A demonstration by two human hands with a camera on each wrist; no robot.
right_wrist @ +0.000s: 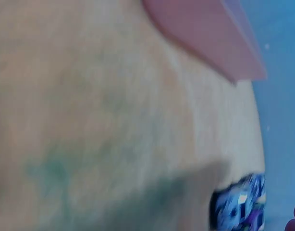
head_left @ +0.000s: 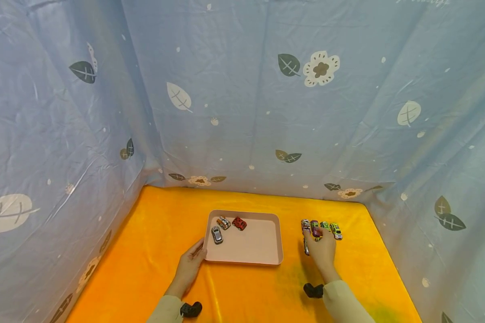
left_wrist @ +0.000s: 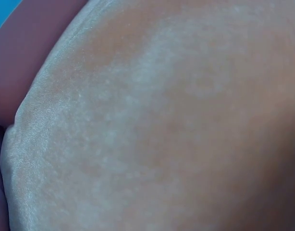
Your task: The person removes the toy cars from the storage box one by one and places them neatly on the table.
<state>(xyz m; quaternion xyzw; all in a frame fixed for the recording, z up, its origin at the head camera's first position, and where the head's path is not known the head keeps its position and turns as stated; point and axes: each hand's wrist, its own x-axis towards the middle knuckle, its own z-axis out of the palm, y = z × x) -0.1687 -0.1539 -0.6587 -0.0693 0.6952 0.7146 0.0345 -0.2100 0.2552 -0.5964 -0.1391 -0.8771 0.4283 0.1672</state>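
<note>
My left hand (head_left: pixel 188 265) holds the pale pink tray (head_left: pixel 252 244) at its left front corner, fingertips against the outer wall. In the tray's left half sit a silver toy car (head_left: pixel 217 235), an orange-and-white one (head_left: pixel 223 222) and a red one (head_left: pixel 239 223). To the tray's right, my right hand (head_left: pixel 324 251) hovers over several toy cars, thumb and fingers apart. Around it are a dark-and-white car (head_left: pixel 305 224), a purple car (head_left: pixel 315 227), a green car (head_left: pixel 325 225) and a yellow-green car (head_left: pixel 336 231). Another car (head_left: pixel 306 246) is partly hidden by the hand.
An orange-yellow plush cloth (head_left: pixel 246 291) covers the surface. Blue curtains with leaf and flower prints (head_left: pixel 234 112) enclose it at the back and both sides. A black strap piece (head_left: pixel 313 290) juts from the right wrist, another (head_left: pixel 191 309) from the left.
</note>
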